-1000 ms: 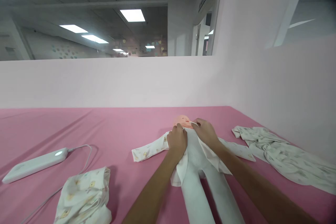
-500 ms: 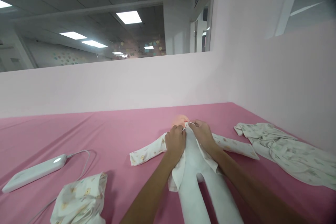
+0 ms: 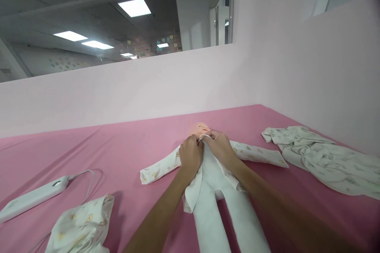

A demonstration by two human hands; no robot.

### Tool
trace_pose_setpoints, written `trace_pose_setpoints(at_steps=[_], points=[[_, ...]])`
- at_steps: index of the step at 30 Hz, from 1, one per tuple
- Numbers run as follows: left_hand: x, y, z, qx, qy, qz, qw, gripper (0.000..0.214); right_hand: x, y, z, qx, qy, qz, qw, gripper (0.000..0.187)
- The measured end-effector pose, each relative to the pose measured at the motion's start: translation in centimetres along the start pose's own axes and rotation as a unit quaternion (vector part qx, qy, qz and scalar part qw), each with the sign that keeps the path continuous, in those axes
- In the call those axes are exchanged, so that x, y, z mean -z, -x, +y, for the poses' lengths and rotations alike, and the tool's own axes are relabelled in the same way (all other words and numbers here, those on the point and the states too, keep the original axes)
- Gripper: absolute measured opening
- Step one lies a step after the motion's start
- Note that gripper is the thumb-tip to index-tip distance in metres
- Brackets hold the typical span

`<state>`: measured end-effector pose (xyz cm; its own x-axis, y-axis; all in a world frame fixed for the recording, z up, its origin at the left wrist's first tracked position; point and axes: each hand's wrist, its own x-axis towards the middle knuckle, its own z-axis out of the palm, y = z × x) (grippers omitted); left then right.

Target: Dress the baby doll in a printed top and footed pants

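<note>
A baby doll with a white cloth body (image 3: 210,174) lies on its back, legs towards me, its head (image 3: 198,128) at the far end. It wears a white baby shirt (image 3: 160,169) with small printed figures, sleeves spread to both sides and the front parted over the torso. At the neckline, my left hand (image 3: 191,154) is closed on the shirt's left edge. My right hand (image 3: 220,146) pinches the collar just beside it, below the doll's chin. Both fingertips nearly meet there, and the exact grip is partly hidden by the fingers.
The bed or table has a pink cover (image 3: 124,146). A folded printed garment (image 3: 83,223) lies at the near left, beside a white device (image 3: 35,197) with a cable. A crumpled leaf-patterned cloth (image 3: 323,160) lies at right. Pale walls (image 3: 133,87) stand behind and at right.
The view has shifted, so everything sits slightly further left. Both hands stay at the doll's neckline, still holding the shirt, with only slight finger movement. The light on the white device now looks dark.
</note>
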<state>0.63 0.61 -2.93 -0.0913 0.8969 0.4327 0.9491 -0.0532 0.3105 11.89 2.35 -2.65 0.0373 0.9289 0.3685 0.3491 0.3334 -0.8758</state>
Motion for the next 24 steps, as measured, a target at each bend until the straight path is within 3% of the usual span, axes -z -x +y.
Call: trace_pose_setpoints(at_steps=[12,15,20,24], points=[[0.8,0.6,1.4,-0.054,-0.065,-0.017,0.996,0.016,0.7,1.0,1.1,0.001,-0.094,0.009,0.996,0.024],[1.0,0.8,1.4,-0.041,-0.064,-0.028,0.997,0.017,0.9,1.2,1.2,0.011,-0.106,-0.008,0.994,0.024],[0.6,0.6,1.1,-0.028,-0.054,-0.025,0.998,0.014,1.1,1.9,0.9,0.063,-0.061,-0.040,0.995,0.025],[0.4,0.4,0.9,-0.021,-0.046,-0.020,0.999,0.010,1.2,2.4,0.5,0.060,-0.032,-0.038,0.997,0.028]])
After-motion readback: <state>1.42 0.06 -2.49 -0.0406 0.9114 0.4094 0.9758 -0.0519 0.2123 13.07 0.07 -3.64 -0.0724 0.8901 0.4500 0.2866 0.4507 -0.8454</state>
